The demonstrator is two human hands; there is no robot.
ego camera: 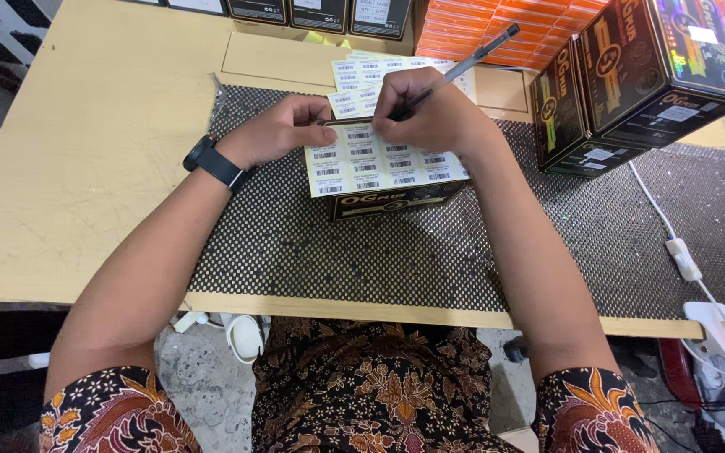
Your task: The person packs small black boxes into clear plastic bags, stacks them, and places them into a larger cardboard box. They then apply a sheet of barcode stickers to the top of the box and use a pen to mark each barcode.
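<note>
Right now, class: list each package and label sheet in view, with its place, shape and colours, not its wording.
Pale yellow sheet of barcode stickers: atop the small box, under both hands.
Small black-and-gold box: mat centre, rectangular.
Second sticker sheet: behind the hands, flat.
Large black cartons with gold print: right, stacked.
Orange stacked packs: top, behind.
Dark boxes with white labels: top edge.

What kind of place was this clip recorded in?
Probably a packing or stockroom workbench. The right hand holds a pen over a sheet of barcode labels that the left hand steadies on a small black box; stacked black boxes and orange cartons stand behind.
</note>
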